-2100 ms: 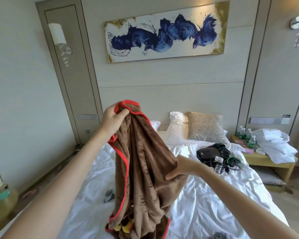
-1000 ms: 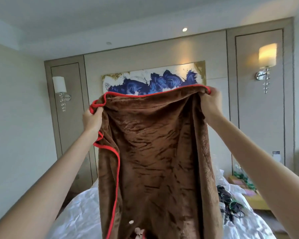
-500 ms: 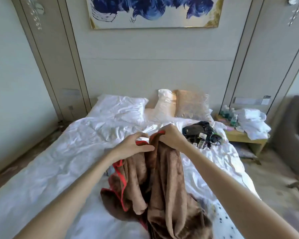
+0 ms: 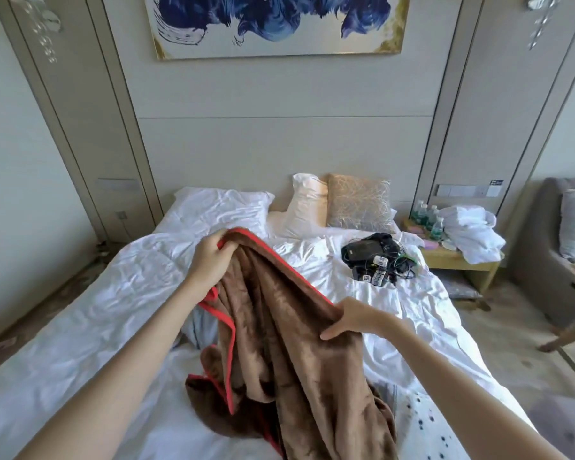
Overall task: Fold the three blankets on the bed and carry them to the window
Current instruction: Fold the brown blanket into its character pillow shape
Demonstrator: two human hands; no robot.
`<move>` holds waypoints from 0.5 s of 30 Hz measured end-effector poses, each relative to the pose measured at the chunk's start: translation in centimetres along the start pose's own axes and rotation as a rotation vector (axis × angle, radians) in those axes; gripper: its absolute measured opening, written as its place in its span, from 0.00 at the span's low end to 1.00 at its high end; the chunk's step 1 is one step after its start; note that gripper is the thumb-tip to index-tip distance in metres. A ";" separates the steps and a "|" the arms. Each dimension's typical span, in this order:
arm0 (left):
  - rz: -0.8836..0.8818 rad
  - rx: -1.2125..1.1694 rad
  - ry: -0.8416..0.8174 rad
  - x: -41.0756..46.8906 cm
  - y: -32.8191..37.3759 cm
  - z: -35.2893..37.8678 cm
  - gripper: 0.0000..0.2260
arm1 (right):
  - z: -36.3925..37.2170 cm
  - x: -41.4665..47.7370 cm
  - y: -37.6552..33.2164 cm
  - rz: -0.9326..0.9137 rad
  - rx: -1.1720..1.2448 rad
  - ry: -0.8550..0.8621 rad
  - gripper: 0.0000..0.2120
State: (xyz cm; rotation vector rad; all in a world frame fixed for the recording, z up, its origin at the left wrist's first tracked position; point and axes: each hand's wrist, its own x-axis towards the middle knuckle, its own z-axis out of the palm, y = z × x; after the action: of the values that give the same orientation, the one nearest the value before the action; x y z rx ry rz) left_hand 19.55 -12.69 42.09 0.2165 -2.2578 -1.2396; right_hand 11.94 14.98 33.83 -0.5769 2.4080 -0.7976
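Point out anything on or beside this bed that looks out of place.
A tangle of black devices and cables lies on the white bed near the pillows. White linen is heaped untidily on the bedside table, spilling over its edge.

The lower end of the brown blanket [image 4: 289, 343] is cut off by the bottom edge; the fingers of the right hand [image 4: 352, 318] are buried under its fold, only the thumb being seen; a spotted cloth [image 4: 422, 423] and a grey cloth [image 4: 201, 327] are largely covered by it; the painting [image 4: 279, 24] is cropped at the top; labels on the black devices [image 4: 375, 260] cannot be read.
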 end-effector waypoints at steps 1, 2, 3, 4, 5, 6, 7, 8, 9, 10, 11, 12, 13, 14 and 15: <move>-0.037 -0.046 0.074 0.6 0.1 -0.6 0.08 | 0.2 -0.1 1.7 0.047 -0.073 -0.020 0.19; -0.066 -0.094 0.140 1.2 0.1 -1.3 0.08 | 0.3 -0.2 3.5 0.089 -0.121 -0.036 0.17; -0.085 -0.145 0.193 1.6 0.3 -1.8 0.10 | 0.5 -0.5 5.2 0.129 -0.150 -0.038 0.13; -0.091 -0.190 0.224 2.0 0.5 -2.4 0.12 | 0.5 -0.7 6.6 0.165 -0.164 -0.013 0.10; -0.086 -0.223 0.231 2.2 0.6 -2.7 0.13 | 0.4 -0.8 7.7 0.190 -0.164 0.044 0.11; -0.080 -0.240 0.217 2.3 0.7 -2.9 0.14 | 0.2 -0.8 8.4 0.194 -0.153 0.128 0.11; -0.078 -0.247 0.193 2.3 0.8 -2.9 0.13 | -0.1 -0.7 8.7 0.179 -0.128 0.229 0.09; -0.081 -0.235 0.169 2.3 0.7 -2.7 0.11 | -0.6 -0.6 8.6 0.140 -0.098 0.336 0.07; -0.090 -0.213 0.150 2.2 0.5 -2.5 0.09 | -1.3 -0.5 8.2 0.092 -0.072 0.437 0.06; -0.112 -0.193 0.125 2.0 0.2 -2.3 0.07 | -2.1 -0.4 7.5 0.040 -0.063 0.523 0.05; -0.150 -0.182 0.075 1.7 -0.1 -2.1 0.06 | -2.9 -0.6 6.5 -0.003 -0.073 0.590 0.05; -0.196 -0.176 -0.016 1.4 -0.3 -2.0 0.06 | -3.7 -0.9 5.3 -0.033 -0.101 0.642 0.06; -0.232 -0.171 -0.148 0.9 -0.4 -1.9 0.08 | -4.4 -1.2 4.1 -0.045 -0.141 0.689 0.09; -0.252 -0.149 -0.303 0.4 -0.4 -1.9 0.10 | -5.1 -1.5 2.9 -0.053 -0.196 0.742 0.12; -0.258 -0.100 -0.461 -0.2 -0.4 -1.8 0.12 | -5.7 -1.7 1.9 -0.062 -0.266 0.806 0.14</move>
State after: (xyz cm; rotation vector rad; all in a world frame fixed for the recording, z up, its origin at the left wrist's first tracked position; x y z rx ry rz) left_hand 20.61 -14.19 42.46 0.2058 -2.6055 -1.6739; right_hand 9.39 19.68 37.15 -0.4868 3.2847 -0.8502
